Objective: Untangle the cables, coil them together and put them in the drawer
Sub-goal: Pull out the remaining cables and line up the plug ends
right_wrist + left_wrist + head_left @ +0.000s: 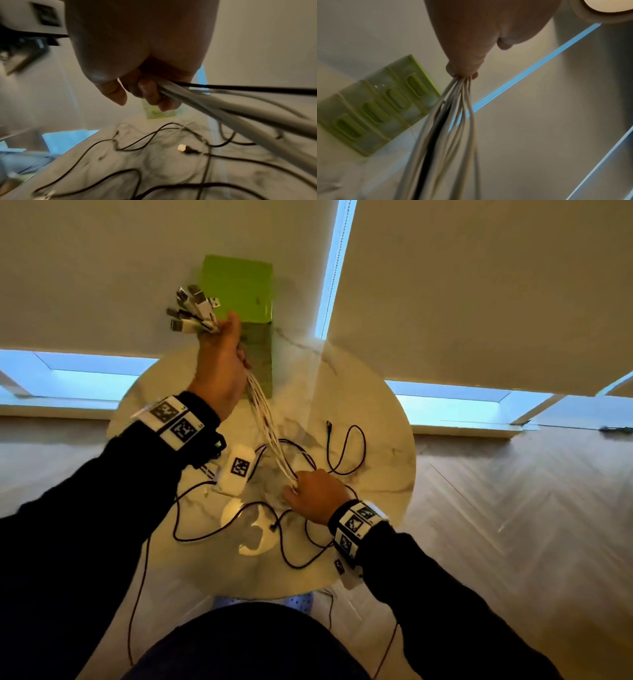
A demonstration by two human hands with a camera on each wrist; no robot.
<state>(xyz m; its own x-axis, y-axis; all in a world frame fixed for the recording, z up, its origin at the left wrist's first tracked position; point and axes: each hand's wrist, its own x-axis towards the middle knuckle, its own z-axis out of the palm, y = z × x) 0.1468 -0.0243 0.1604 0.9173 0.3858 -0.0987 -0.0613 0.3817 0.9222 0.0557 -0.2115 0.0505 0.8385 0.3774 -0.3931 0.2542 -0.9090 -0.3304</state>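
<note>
White cables (270, 433): blurred, maybe w/ black strand.

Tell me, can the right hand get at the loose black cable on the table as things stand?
Probably not yet. The right hand grips the lower end of the white cables, which the left hand holds up. The black cable lies uncovered just beyond it.

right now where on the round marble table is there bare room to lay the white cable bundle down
Bare marble shows on the round marble table at its far right, between the green plastic drawer unit and the looped black cable. The middle and near side are crowded with loose black cables.
</note>
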